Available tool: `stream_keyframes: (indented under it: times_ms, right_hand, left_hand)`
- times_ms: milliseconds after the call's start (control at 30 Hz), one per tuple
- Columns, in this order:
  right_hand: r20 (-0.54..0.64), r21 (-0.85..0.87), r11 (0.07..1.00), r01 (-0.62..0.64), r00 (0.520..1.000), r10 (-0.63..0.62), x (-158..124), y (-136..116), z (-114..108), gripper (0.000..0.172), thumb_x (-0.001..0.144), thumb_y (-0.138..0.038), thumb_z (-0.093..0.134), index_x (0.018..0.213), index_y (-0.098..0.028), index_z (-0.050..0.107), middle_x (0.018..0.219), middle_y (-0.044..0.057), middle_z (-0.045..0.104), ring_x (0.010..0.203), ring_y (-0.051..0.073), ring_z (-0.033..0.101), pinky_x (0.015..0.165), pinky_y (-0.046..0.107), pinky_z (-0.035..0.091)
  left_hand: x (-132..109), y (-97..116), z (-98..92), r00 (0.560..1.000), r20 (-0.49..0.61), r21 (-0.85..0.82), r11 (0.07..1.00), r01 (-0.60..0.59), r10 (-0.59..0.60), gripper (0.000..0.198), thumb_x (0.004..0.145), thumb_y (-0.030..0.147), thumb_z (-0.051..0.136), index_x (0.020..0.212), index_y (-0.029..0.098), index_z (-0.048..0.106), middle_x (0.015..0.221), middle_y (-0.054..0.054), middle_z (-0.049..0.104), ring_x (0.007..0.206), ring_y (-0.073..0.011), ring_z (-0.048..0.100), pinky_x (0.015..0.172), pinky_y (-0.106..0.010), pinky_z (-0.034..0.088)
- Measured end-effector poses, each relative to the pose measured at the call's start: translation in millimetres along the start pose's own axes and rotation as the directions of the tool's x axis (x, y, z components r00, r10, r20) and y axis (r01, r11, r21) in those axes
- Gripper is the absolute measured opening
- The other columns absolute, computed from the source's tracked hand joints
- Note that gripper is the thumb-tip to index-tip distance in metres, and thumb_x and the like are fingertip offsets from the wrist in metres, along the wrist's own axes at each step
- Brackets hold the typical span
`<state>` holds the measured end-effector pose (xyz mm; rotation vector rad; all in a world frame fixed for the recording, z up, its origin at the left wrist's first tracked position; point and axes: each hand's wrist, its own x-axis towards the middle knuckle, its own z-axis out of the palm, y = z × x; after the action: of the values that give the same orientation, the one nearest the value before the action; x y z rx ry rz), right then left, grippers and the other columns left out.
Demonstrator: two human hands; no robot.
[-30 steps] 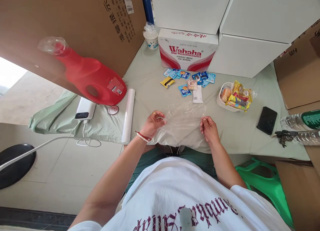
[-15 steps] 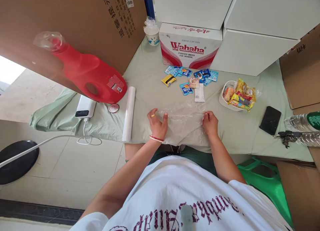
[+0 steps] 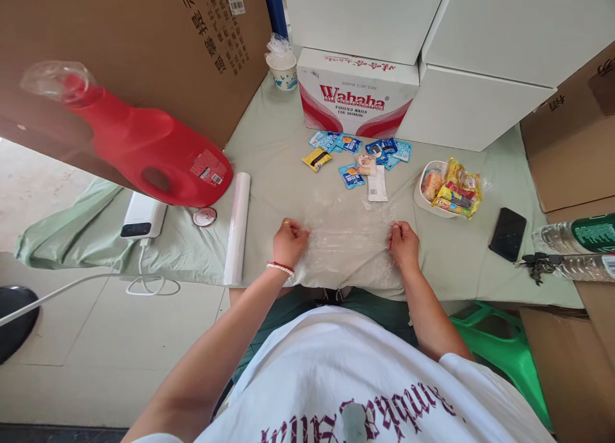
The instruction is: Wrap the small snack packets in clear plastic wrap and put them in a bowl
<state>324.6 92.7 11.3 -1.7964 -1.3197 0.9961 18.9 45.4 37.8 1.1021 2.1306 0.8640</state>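
Note:
A sheet of clear plastic wrap (image 3: 348,241) lies stretched over the green cloth in front of me. My left hand (image 3: 291,243) pinches its left edge, fingers closed. At the opposite edge, my right hand (image 3: 402,241) grips the film between thumb and fingers. Beyond the film lie several small snack packets: blue ones (image 3: 352,177), a yellow one (image 3: 316,159) and a white one (image 3: 377,184). The white roll of plastic wrap (image 3: 237,228) rests to the left of my left hand.
A white tub (image 3: 423,203) of wrapped snacks sits to the right, with a black phone (image 3: 508,233), keys (image 3: 539,264) and bottles (image 3: 596,233) beyond. A red jug (image 3: 158,152) and a white power bank (image 3: 143,216) are at left. A Wahaha carton (image 3: 358,94) stands behind.
My left hand has closed from spread fingers to a pinch on the film's left edge. My right hand keeps its hold. The whole view has shifted slightly.

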Motion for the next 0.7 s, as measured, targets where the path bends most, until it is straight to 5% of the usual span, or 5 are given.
stream_keyframes:
  times_ms: [100,200,333,467,700]
  right_hand:
    - [0.068,-0.222,0.972,0.074,0.996,-0.06,-3.6,-6.5,-4.8,0.035,0.097,-0.045,0.042,0.115,-0.023,0.061,0.079,0.005,0.067,0.068,0.023,0.066,0.069,0.036,0.054]
    - [0.074,-0.499,0.833,0.239,0.97,-0.233,-7.3,-24.6,-15.1,0.047,0.093,-0.041,0.05,0.134,-0.018,0.058,0.117,0.018,0.067,0.106,0.033,0.066,0.092,0.047,0.053]
    - [-0.003,-0.631,0.696,0.343,0.896,-0.444,19.8,-60.5,-27.6,0.056,0.095,-0.041,0.051,0.145,-0.015,0.052,0.14,0.023,0.056,0.13,0.037,0.052,0.109,0.053,0.044]
    - [0.05,-0.617,0.731,0.291,0.942,-0.333,100.1,-94.6,-17.5,0.042,0.099,-0.036,0.047,0.133,-0.016,0.062,0.116,0.017,0.071,0.112,0.033,0.063,0.103,0.048,0.048]
    - [-0.013,-0.685,0.717,0.127,0.982,-0.186,222.7,-132.9,43.1,0.044,0.099,-0.046,0.055,0.125,-0.013,0.067,0.128,0.022,0.068,0.124,0.035,0.058,0.101,0.047,0.047]
  left_hand:
    - [0.4,-14.0,-16.9,0.972,-0.192,0.161,0.981,-0.106,0.137,0.028,0.076,0.031,0.069,0.099,0.022,0.057,0.089,-0.004,0.063,0.082,-0.0229,0.063,0.078,-0.038,0.052]
    - [-7.4,-10.9,-24.9,0.829,-0.297,0.291,0.872,-0.394,0.474,0.024,0.088,0.029,0.06,0.109,0.018,0.062,0.112,-0.014,0.066,0.11,-0.0287,0.064,0.099,-0.047,0.049]
    - [-20.3,-0.7,-12.3,0.716,0.004,0.373,0.663,-0.648,0.698,0.032,0.099,0.03,0.052,0.125,0.02,0.067,0.138,-0.015,0.066,0.141,-0.0305,0.053,0.119,-0.051,0.034]
    - [-25.5,-13.1,10.3,0.728,0.272,0.413,0.607,-0.679,0.629,0.048,0.105,0.033,0.041,0.15,0.024,0.055,0.161,-0.014,0.05,0.152,-0.031,0.043,0.127,-0.059,0.017]
    - [-26.7,-25.3,15.1,0.728,0.346,0.422,0.595,-0.684,0.592,0.053,0.107,0.036,0.038,0.158,0.026,0.046,0.166,-0.013,0.042,0.153,-0.0299,0.041,0.13,-0.062,0.011]
